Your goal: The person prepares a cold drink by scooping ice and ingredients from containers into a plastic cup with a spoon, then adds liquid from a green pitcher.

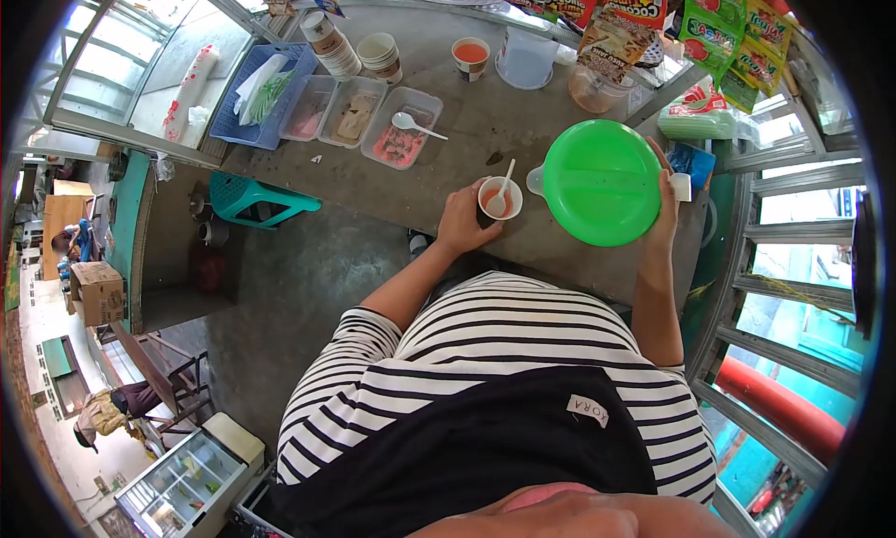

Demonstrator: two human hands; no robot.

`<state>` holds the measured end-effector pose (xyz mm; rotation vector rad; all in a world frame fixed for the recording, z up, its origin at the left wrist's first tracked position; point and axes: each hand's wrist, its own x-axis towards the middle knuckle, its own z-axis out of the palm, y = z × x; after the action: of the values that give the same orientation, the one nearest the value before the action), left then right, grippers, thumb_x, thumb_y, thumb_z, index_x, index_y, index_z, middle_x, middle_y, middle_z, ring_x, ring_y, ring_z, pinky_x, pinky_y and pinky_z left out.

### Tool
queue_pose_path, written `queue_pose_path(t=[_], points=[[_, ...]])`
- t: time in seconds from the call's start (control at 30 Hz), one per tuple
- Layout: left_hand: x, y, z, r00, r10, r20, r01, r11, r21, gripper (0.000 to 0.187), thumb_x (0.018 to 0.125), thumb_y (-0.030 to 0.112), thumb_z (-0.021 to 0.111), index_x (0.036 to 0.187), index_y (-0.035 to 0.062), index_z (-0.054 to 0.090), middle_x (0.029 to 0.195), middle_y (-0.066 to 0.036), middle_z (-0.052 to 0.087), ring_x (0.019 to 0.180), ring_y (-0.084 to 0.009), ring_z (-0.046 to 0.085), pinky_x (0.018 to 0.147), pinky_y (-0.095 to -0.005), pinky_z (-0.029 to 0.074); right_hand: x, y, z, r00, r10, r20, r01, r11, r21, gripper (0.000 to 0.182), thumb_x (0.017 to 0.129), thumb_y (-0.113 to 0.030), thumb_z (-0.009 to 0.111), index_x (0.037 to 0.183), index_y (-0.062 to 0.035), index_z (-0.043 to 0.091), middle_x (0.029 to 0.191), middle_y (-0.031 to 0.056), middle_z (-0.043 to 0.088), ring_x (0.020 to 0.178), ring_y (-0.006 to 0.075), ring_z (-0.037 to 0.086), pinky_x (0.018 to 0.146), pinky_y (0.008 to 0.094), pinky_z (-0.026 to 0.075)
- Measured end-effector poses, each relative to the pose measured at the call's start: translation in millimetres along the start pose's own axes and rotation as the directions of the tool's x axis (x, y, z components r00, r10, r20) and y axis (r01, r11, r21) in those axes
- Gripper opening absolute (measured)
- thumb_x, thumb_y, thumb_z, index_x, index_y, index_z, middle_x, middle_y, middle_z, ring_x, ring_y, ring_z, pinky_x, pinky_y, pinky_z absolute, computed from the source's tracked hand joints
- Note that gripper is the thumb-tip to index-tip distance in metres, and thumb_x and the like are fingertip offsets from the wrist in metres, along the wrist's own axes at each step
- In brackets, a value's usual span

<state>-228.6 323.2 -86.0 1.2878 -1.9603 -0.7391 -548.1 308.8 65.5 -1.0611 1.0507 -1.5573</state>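
Note:
My left hand is closed around a small paper cup near the counter's front edge. Inside the cup is an orange-red drink, and a white plastic spoon leans in it. On the right, my right hand grips the handle side of a pitcher with a round green lid. The pitcher's pale spout points left towards the cup, and its body is mostly hidden under the lid. Further back stands another paper cup filled with orange-red drink.
Plastic tubs hold pink and brown contents; a white spoon rests on the nearest tub. Behind them are stacked paper cups, a blue basket and a clear container. Snack packets hang at upper right. A teal stool sits below.

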Motion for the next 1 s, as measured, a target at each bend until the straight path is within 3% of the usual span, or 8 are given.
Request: queue_pose_path(t=[0.2,0.5,0.7,1.0], points=[[2,-8,12,0.999,-0.01,-0.041,0.014,0.993,0.117,0.079,0.065,0.034,0.086,0.131,0.0052,0.054,0.128,-0.016,0.059,0.119,-0.0355,0.055,0.101,-0.047,0.042,-1,-3,4,1.0,-0.013,0.012,0.014,0.999,-0.037,0.049,0.105,-0.031,0.046,0.142,0.0025,0.05,0.123,0.0127,0.064,0.105,0.0155,0.063,0.09,0.0284,0.049],[5,-5,11,0.997,-0.063,-0.047,0.063,0.998,0.005,0.074,0.067,0.042,0.088,0.125,0.0062,0.059,0.124,-0.015,0.061,0.113,-0.0358,0.058,0.096,-0.0475,0.044,-3,-7,13,1.0,0.008,-0.008,-0.009,0.998,-0.066,0.05,0.105,-0.031,0.047,0.141,0.0031,0.05,0.125,0.0131,0.064,0.106,0.0159,0.063,0.091,0.0281,0.049],[1,-11,12,0.996,0.039,-0.078,-0.036,0.998,0.051,0.078,0.066,0.033,0.083,0.131,0.0046,0.053,0.125,-0.016,0.06,0.113,-0.0352,0.057,0.098,-0.0461,0.042,2,-4,11,1.0,0.024,-0.005,-0.025,0.998,-0.062,0.051,0.104,-0.032,0.049,0.14,0.0035,0.051,0.127,0.0141,0.063,0.108,0.017,0.063,0.093,0.0285,0.049],[-1,-9,8,0.995,0.036,-0.09,-0.038,0.999,-0.021,0.078,0.066,0.032,0.078,0.133,0.0028,0.051,0.126,-0.017,0.058,0.114,-0.0357,0.056,0.099,-0.0456,0.041,2,-2,13,1.0,0.013,0.01,-0.012,0.999,-0.047,0.053,0.103,-0.033,0.049,0.14,0.0048,0.051,0.128,0.0147,0.063,0.109,0.0171,0.063,0.093,0.0279,0.049]])
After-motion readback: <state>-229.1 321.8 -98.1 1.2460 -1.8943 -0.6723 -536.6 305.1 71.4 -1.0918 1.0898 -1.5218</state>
